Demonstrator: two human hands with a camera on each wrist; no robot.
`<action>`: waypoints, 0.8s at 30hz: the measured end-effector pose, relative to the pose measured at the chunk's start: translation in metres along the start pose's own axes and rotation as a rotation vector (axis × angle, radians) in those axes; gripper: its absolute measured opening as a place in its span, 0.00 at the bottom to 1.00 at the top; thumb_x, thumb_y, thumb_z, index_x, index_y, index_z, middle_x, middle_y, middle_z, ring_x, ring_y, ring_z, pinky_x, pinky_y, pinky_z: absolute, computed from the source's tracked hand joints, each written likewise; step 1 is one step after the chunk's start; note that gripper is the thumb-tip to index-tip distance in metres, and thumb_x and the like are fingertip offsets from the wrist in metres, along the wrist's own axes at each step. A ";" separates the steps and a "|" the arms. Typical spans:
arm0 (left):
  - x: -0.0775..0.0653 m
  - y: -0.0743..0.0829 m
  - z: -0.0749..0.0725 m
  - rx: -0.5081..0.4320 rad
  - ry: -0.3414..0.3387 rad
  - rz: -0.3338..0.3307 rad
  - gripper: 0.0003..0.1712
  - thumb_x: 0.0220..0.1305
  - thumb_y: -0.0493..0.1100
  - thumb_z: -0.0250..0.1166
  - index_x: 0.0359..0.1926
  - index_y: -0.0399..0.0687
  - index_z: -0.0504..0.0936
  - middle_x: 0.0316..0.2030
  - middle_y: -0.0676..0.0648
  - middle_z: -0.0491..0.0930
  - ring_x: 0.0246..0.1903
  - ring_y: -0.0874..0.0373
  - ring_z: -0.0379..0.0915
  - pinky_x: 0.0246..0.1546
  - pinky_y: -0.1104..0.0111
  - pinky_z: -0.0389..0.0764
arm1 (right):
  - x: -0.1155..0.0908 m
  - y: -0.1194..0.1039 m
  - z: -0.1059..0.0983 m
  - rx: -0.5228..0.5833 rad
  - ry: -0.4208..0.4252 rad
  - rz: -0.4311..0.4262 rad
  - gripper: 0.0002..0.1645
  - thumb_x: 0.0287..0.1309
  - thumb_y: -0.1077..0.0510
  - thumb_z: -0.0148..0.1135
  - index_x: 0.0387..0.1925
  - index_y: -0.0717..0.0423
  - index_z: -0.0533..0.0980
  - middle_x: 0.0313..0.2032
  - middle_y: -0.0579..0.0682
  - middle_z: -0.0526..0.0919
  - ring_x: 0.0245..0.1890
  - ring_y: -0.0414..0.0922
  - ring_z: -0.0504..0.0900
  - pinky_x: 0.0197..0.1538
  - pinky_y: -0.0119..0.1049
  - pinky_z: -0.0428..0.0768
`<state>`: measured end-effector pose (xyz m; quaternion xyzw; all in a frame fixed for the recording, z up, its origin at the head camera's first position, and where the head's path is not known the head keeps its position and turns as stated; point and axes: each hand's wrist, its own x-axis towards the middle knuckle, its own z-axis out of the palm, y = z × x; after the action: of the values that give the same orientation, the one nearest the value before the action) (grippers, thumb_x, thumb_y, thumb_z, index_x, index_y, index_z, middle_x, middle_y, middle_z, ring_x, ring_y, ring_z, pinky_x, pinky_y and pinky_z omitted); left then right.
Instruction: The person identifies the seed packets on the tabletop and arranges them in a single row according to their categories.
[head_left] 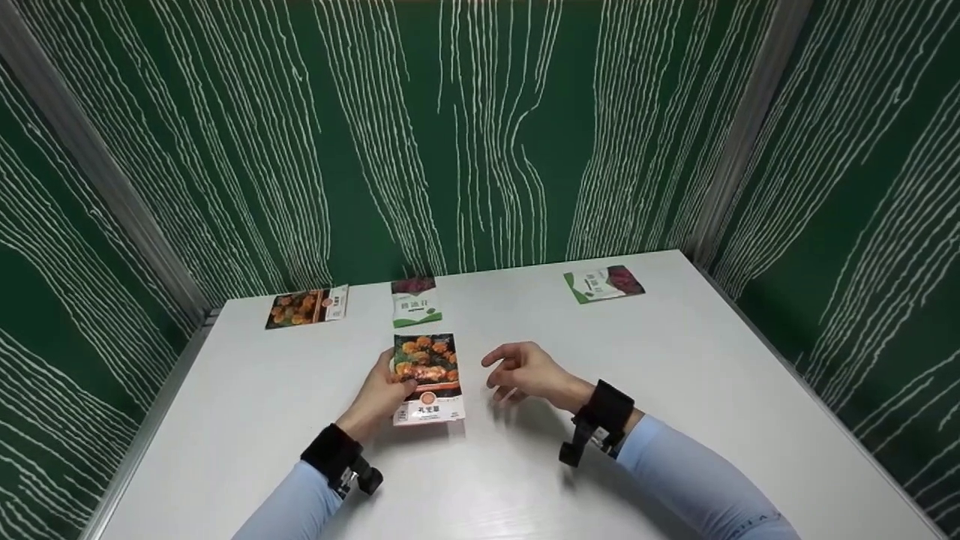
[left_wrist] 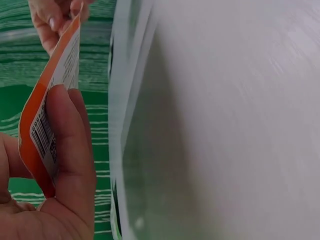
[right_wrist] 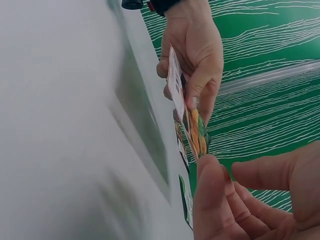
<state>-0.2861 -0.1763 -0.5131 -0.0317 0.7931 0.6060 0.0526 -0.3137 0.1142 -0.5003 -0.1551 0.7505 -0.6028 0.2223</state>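
Observation:
My left hand (head_left: 383,394) pinches a seed packet with orange flowers (head_left: 426,379), thumb on its picture side and fingers behind. In the left wrist view the fingers press the packet's white back, near a barcode and an orange border (left_wrist: 31,120). The packet is held above the white table, with its shadow below. To its right, my right hand (head_left: 531,370) hovers with relaxed, slightly bent fingers and nothing between them. The right wrist view has the right thumb and fingers (right_wrist: 211,195) apart, overlapping the packet's lower end (right_wrist: 198,132).
Along the back of the white table (head_left: 525,472) lie another orange-flower packet (head_left: 306,307) at left, a green-and-white packet (head_left: 417,302) in the middle and a similar packet (head_left: 604,284) at right. Green walls (head_left: 570,135) with white lines enclose the table's back and sides.

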 end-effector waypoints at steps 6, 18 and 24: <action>0.001 -0.008 -0.015 0.044 0.018 -0.028 0.44 0.74 0.30 0.61 0.85 0.37 0.52 0.72 0.28 0.72 0.71 0.34 0.74 0.77 0.45 0.70 | -0.003 0.004 -0.001 0.006 0.008 0.002 0.20 0.67 0.67 0.65 0.58 0.70 0.78 0.43 0.66 0.90 0.33 0.46 0.92 0.35 0.36 0.89; -0.004 -0.022 -0.041 0.150 0.012 -0.063 0.45 0.71 0.30 0.63 0.83 0.31 0.53 0.71 0.25 0.72 0.71 0.31 0.73 0.77 0.43 0.69 | -0.011 0.008 -0.008 -0.004 0.049 -0.002 0.24 0.58 0.67 0.68 0.57 0.71 0.78 0.39 0.51 0.88 0.39 0.48 0.91 0.36 0.34 0.87; -0.008 -0.028 -0.052 0.196 0.010 -0.092 0.45 0.70 0.30 0.63 0.83 0.30 0.53 0.72 0.25 0.70 0.73 0.30 0.68 0.80 0.41 0.62 | -0.011 0.010 -0.010 -0.003 0.048 -0.011 0.26 0.58 0.67 0.68 0.58 0.72 0.78 0.40 0.52 0.88 0.39 0.46 0.91 0.37 0.34 0.88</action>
<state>-0.2774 -0.2336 -0.5251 -0.0659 0.8465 0.5223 0.0793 -0.3092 0.1298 -0.5064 -0.1449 0.7556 -0.6065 0.2005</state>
